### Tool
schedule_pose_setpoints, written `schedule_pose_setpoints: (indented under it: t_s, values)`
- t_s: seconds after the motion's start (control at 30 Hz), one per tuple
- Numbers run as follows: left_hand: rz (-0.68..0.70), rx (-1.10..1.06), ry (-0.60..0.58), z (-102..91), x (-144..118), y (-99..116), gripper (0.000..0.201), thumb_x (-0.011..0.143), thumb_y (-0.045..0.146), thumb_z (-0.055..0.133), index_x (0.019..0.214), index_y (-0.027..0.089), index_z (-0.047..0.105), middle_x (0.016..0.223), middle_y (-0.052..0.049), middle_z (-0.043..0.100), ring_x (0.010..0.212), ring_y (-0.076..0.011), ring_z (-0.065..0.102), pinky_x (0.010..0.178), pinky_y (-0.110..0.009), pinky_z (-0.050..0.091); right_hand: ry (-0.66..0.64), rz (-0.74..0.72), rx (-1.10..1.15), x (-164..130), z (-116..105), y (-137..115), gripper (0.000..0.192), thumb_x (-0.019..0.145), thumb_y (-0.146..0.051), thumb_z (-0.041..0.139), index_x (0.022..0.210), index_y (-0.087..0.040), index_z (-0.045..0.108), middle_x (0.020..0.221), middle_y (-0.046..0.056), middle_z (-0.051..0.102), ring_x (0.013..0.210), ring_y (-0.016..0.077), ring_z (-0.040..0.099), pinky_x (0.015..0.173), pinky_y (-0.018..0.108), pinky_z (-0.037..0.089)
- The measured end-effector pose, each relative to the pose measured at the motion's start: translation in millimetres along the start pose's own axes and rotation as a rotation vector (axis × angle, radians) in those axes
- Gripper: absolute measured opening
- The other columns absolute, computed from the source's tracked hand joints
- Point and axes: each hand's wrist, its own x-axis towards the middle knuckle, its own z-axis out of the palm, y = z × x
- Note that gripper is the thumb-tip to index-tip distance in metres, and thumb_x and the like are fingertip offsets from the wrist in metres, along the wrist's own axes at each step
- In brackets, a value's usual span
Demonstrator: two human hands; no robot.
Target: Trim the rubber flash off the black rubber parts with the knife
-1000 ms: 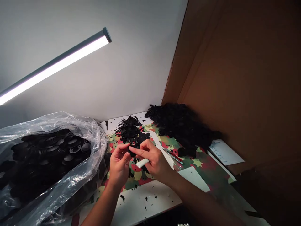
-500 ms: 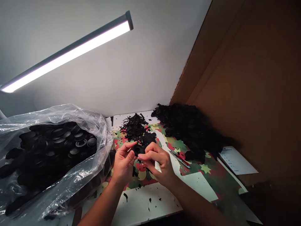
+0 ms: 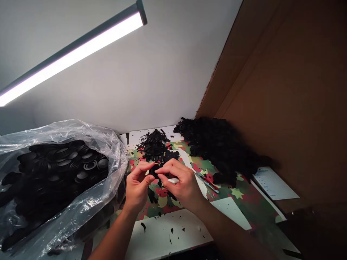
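Between the thumb and fingers of my left hand is a round black rubber-like part, partly hidden by the fingers. My right hand closes around a slim white tool; its working tip is hidden, so I cannot tell its kind. The right fingertips meet the black part at its right side. Just beyond the hands lies a heap of black scraps on the patterned sheet.
At left, a clear plastic bag holds many black ringed discs. A large black pile lies against the cardboard wall. Red-handled cutters and a white card are at right. A lamp hangs above.
Both hands have shifted slightly left, and the black part has turned so its ringed face shows less. The right fingertips now pinch closer to it. The camera view has moved a little.
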Motion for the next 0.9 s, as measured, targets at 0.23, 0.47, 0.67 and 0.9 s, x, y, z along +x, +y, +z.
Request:
schedule_pose_setpoints:
  t_s: [0.23,0.47,0.67,0.9]
  values:
    - [0.105,0.169,-0.052,-1.0,-1,2,0.026,0.07,0.033,0.087,0.093,0.022,0.082,0.087,-0.007,0.072,0.084,-0.0212,0.065,0.076,-0.031,0.054,-0.114,0.014,-0.098,2,-5,1,0.014,0.083,-0.01,0.061,0.079,-0.021,0.069,0.077,0.0,0.066,0.065,0.0133,0.062,0.056,0.023,0.048]
    - [0.162,0.252,-0.062,-2.0,-2,3,0.022,0.075,0.03,0.084,0.095,0.023,0.082,0.089,-0.008,0.072,0.085,-0.0205,0.064,0.076,-0.03,0.053,-0.094,0.018,-0.185,7,-7,2,0.013,0.079,-0.01,0.056,0.073,-0.021,0.06,0.074,-0.001,0.06,0.061,0.0116,0.054,0.053,0.022,0.043]
    - [0.123,0.198,-0.031,-2.2,-1,5,0.027,0.07,0.033,0.088,0.093,0.022,0.082,0.089,-0.008,0.07,0.085,-0.0215,0.063,0.072,-0.03,0.053,-0.047,0.118,-0.096,13,-8,0,0.016,0.083,-0.014,0.056,0.071,-0.021,0.064,0.069,-0.002,0.06,0.055,0.0099,0.051,0.048,0.02,0.043]
    - [0.203,0.262,-0.072,0.6,-1,8,0.023,0.073,0.031,0.086,0.095,0.024,0.083,0.089,-0.008,0.072,0.085,-0.0212,0.065,0.074,-0.03,0.054,-0.13,0.174,-0.033,11,-7,-7,0.016,0.082,-0.011,0.061,0.071,-0.02,0.068,0.067,-0.003,0.059,0.051,0.0077,0.046,0.049,0.019,0.041]
